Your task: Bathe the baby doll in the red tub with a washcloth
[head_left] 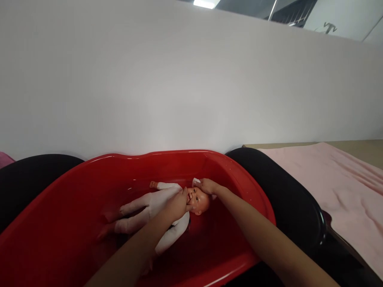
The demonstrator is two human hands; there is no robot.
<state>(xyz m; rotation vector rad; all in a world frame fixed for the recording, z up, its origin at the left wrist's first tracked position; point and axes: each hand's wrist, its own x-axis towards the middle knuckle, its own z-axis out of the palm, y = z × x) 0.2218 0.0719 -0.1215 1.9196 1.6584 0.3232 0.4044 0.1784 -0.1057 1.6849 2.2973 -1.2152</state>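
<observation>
A baby doll point(155, 205) in a white suit lies on its back inside a red plastic tub point(74, 223), head to the right. My left hand point(178, 203) rests on the doll's chest and chin, fingers curled against the neck. My right hand point(206, 186) presses a small white cloth point(196, 181) against the top of the doll's head, fingers closed over it. Both forearms reach in from the bottom of the view.
The tub sits on a black surface point(287, 191) against a plain white wall point(191, 79). A pink towel point(335, 187) lies spread on a tan table at the right. A bit of pink shows at the far left edge.
</observation>
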